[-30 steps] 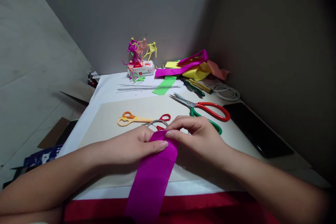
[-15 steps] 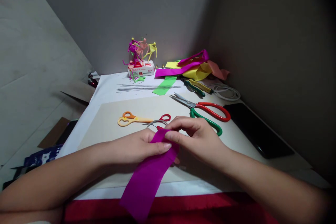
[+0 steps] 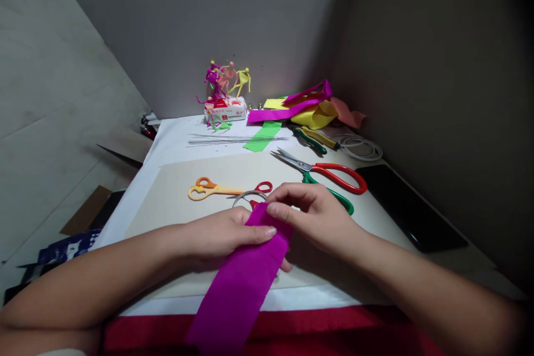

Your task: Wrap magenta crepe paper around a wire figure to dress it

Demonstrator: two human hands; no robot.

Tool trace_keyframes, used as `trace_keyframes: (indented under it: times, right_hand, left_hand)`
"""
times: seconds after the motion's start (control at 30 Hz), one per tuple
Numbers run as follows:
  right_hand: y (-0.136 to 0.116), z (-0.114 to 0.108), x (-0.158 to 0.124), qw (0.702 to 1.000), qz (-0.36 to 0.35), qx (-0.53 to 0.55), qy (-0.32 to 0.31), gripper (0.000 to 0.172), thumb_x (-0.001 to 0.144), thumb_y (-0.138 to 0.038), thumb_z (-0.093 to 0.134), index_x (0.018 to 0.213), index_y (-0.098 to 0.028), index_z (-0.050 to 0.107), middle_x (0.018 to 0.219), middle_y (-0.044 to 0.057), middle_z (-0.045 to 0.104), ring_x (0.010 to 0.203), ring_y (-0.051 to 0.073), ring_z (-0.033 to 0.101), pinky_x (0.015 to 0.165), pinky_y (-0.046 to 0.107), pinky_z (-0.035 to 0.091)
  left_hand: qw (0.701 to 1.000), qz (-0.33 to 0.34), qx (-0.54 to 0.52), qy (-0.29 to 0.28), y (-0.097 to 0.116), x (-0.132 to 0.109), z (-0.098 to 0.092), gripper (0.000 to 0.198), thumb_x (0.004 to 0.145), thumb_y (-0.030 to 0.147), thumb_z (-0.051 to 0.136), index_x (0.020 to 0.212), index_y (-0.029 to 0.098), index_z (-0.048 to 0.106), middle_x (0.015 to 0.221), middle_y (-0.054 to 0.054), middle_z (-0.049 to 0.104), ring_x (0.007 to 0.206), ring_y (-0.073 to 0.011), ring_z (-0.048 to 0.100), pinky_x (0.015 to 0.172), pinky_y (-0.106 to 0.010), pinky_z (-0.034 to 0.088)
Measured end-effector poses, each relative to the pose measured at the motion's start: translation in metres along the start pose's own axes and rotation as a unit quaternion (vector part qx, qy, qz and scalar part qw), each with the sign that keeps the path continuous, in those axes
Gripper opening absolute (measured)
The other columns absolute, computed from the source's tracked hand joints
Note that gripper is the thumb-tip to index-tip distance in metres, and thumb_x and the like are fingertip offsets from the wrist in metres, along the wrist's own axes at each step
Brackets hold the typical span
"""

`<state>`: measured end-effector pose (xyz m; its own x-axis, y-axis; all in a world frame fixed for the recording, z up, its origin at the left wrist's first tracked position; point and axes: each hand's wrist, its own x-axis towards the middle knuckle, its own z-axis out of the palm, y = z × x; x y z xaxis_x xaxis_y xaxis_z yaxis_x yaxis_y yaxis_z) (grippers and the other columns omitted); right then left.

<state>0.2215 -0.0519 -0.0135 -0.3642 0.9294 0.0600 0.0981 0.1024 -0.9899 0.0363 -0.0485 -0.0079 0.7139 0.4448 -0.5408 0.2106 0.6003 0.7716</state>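
Note:
A wide strip of purple crepe paper (image 3: 240, 289) slants from between my hands down past the table's front edge. My left hand (image 3: 231, 232) grips it with the thumb lying across the top and the fingers mostly underneath. At the strip's upper end, my right hand (image 3: 311, 214) pinches the edge between thumb and bent fingers. Just beyond my fingers lie a metal ring (image 3: 249, 193) and small scissors with yellow-orange handles (image 3: 204, 189); red loops are partly hidden by my hands. Large scissors (image 3: 340, 174) with red and green handles lie beyond my right hand.
A black phone (image 3: 411, 208) lies at the right. Farther back are pliers (image 3: 308, 139), a white cable (image 3: 361, 147), thin wires (image 3: 221, 140) and coloured paper strips (image 3: 312, 114). Small paper figures (image 3: 227, 78) stand on and by a white box (image 3: 227, 109) near the wall.
The purple strip has shifted slightly right and turned flatter, showing more width. Both hands keep hold of it with only small movements.

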Motion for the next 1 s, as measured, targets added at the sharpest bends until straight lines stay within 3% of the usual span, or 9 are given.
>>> trace_keyframes:
  times: [0.4, 0.8, 1.0]
  right_hand:
    - [0.0072, -0.005, 0.0045, 0.999, 0.031, 0.038, 0.003, 0.023, 0.079, -0.036, 0.066, 0.07, -0.015, 0.065, 0.06, 0.001, 0.062, 0.054, 0.011, 0.054, 0.053, 0.023, 0.044]
    - [0.0082, -0.0065, 0.0047, 0.997, 0.04, 0.058, -0.007, 0.023, 0.076, -0.036, 0.068, 0.071, -0.014, 0.065, 0.065, 0.003, 0.066, 0.06, 0.013, 0.057, 0.062, 0.027, 0.046]
    - [0.0094, -0.0066, 0.0052, 0.998, 0.04, 0.054, -0.001, 0.021, 0.075, -0.035, 0.069, 0.071, -0.014, 0.065, 0.068, 0.003, 0.066, 0.062, 0.013, 0.058, 0.063, 0.027, 0.047]
  left_hand:
    - [0.996, 0.013, -0.079, 0.031, 0.0023, 0.0005, 0.0024, 0.029, 0.086, 0.032, 0.058, 0.102, 0.009, 0.066, 0.087, -0.017, 0.074, 0.08, -0.0232, 0.071, 0.072, -0.031, 0.052]
    - [0.994, 0.031, -0.085, 0.056, 0.0066, -0.0036, 0.0008, 0.028, 0.085, 0.03, 0.057, 0.098, 0.007, 0.067, 0.087, -0.02, 0.073, 0.076, -0.0268, 0.07, 0.071, -0.036, 0.052]
    - [0.996, 0.033, -0.051, 0.064, 0.0097, -0.0056, 0.0015, 0.033, 0.085, 0.033, 0.058, 0.104, 0.007, 0.066, 0.095, -0.021, 0.072, 0.08, -0.025, 0.07, 0.07, -0.032, 0.052]
